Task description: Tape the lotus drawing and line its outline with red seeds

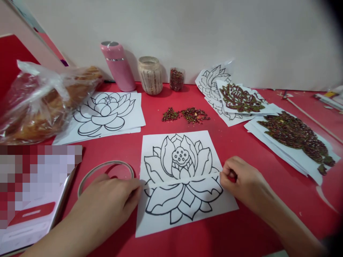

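Observation:
A pale strip of tape (pixel 182 180) is stretched across a lotus line drawing (pixel 178 207) on white paper. My left hand (pixel 118 196) is closed in a pinch on the strip's left end, near the paper's left edge. At the right edge, my right hand (pixel 238 175) pinches the other end with curled fingers. The strip crosses the middle of the flower; whether it touches the paper I cannot tell. A thin tape roll (pixel 105 164) lies just behind my left hand, which partly hides it.
Red and green beans (pixel 184 115) lie in two small piles behind the drawing. A pink flask (pixel 119 67), a jar (pixel 150 76) and a small bean container (pixel 177 79) stand by the wall. Bean-covered pictures (pixel 297 141) lie right; a plastic bag (pixel 48 103) and phone-like screen (pixel 34 214) left.

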Tool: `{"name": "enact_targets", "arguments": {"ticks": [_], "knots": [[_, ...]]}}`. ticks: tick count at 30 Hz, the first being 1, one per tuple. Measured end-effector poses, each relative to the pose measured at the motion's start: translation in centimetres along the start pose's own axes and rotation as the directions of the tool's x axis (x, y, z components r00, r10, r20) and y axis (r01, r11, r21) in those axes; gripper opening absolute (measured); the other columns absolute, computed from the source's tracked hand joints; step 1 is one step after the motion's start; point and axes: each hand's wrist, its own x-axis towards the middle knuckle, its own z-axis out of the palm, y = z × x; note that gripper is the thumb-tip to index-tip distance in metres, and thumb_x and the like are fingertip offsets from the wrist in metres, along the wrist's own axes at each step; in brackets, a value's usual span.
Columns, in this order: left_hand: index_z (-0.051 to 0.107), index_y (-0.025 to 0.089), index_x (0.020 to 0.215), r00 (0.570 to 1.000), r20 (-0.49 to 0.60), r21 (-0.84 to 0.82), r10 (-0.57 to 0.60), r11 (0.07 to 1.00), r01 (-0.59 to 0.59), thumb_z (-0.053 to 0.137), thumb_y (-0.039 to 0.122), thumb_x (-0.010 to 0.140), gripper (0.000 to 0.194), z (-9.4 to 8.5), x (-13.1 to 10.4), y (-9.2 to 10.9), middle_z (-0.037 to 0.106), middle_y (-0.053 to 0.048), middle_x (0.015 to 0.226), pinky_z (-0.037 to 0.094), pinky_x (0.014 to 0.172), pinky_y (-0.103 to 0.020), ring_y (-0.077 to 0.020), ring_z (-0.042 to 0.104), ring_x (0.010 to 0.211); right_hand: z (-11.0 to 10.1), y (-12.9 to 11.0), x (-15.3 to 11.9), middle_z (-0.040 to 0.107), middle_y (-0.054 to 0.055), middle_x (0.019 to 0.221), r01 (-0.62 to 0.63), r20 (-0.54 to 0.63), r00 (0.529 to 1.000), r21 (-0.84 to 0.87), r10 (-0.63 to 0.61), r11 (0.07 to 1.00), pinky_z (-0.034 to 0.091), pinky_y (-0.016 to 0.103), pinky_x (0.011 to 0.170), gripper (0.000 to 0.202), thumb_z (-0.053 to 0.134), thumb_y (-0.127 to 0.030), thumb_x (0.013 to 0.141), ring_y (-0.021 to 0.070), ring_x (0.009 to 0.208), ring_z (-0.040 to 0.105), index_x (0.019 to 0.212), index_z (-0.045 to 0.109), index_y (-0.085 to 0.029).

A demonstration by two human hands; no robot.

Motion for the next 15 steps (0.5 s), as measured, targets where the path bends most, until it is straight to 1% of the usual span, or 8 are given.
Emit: {"name": "enact_targets", "arguments": {"ticks": [3, 5, 7, 9, 12, 13, 15], "knots": [[0.056, 0.023, 0.060, 0.994, 0.103, 0.154, -0.035, 0.988, 0.019, 0.037, 0.027, 0.080, 0.028, -0.31, 0.08, 0.38, 0.060, -0.002, 0.053, 0.021, 0.048, -0.029, -0.0178, 0.052, 0.051, -0.16, -0.07, 0.03, 0.043, -0.004, 0.062, -0.053, 0.025, 0.998, -0.019, 0.054, 0.998, 0.033, 0.018, 0.043, 0.012, 0.051, -0.024, 0.064, 0.0063, 0.045, 0.040, 0.061, 0.040, -0.020], [0.056, 0.023, 0.062, 0.993, 0.115, 0.187, -0.032, 0.982, 0.010, 0.035, 0.027, 0.081, 0.029, -0.51, 0.13, 0.61, 0.061, -0.002, 0.055, 0.021, 0.048, -0.029, -0.0179, 0.053, 0.051, -0.37, -0.22, 0.03, 0.045, -0.004, 0.064, -0.090, 0.044, 0.995, -0.028, 0.092, 0.996, 0.034, 0.018, 0.043, 0.010, 0.051, -0.026, 0.066, 0.0068, 0.045, 0.041, 0.068, 0.043, -0.020], [0.056, 0.022, 0.061, 0.993, 0.114, 0.208, -0.025, 0.978, 0.001, 0.033, 0.026, 0.082, 0.031, -0.68, 0.18, 0.77, 0.061, -0.002, 0.054, 0.021, 0.048, -0.029, -0.0171, 0.052, 0.049, -0.53, -0.29, -0.03, 0.047, -0.004, 0.065, -0.097, 0.069, 0.993, -0.019, 0.099, 0.995, 0.034, 0.019, 0.043, 0.010, 0.049, -0.027, 0.067, 0.0073, 0.045, 0.042, 0.074, 0.045, -0.021], [0.054, 0.021, 0.058, 0.995, 0.102, 0.215, -0.013, 0.976, -0.009, 0.033, 0.027, 0.083, 0.033, -0.81, 0.22, 0.87, 0.060, -0.002, 0.051, 0.021, 0.047, -0.029, -0.0160, 0.051, 0.046, -0.59, -0.16, -0.16, 0.048, -0.003, 0.066, -0.095, 0.081, 0.992, 0.015, 0.094, 0.995, 0.036, 0.019, 0.044, 0.010, 0.048, -0.026, 0.068, 0.0081, 0.047, 0.044, 0.076, 0.045, -0.020], [0.053, 0.020, 0.055, 0.998, 0.066, 0.178, 0.003, 0.984, -0.015, 0.033, 0.028, 0.082, 0.034, -0.90, 0.24, 0.94, 0.058, -0.001, 0.048, 0.021, 0.047, -0.029, -0.0146, 0.049, 0.042, -0.61, 0.24, -0.48, 0.051, -0.002, 0.067, -0.128, 0.075, 0.990, 0.124, 0.119, 0.984, 0.041, 0.021, 0.049, 0.012, 0.048, -0.026, 0.070, 0.0100, 0.051, 0.049, 0.080, 0.047, -0.020], [0.053, 0.020, 0.054, 0.998, 0.057, 0.154, 0.008, 0.988, -0.016, 0.033, 0.028, 0.082, 0.035, -0.89, 0.23, 0.95, 0.058, -0.001, 0.047, 0.021, 0.048, -0.029, -0.0141, 0.048, 0.042, -0.64, 0.32, -0.59, 0.053, -0.001, 0.068, -0.149, 0.059, 0.988, 0.180, 0.141, 0.972, 0.042, 0.022, 0.050, 0.013, 0.048, -0.026, 0.071, 0.0106, 0.053, 0.051, 0.083, 0.048, -0.020], [0.052, 0.020, 0.053, 0.999, 0.040, 0.110, 0.006, 0.994, -0.010, 0.033, 0.027, 0.082, 0.035, -0.83, 0.15, 0.97, 0.056, -0.001, 0.046, 0.021, 0.048, -0.029, -0.0134, 0.047, 0.040, -0.72, 0.20, -0.81, 0.054, 0.000, 0.070, -0.182, -0.011, 0.981, 0.296, 0.194, 0.938, 0.044, 0.022, 0.052, 0.018, 0.050, -0.029, 0.073, 0.0114, 0.057, 0.053, 0.088, 0.049, -0.019]]}}
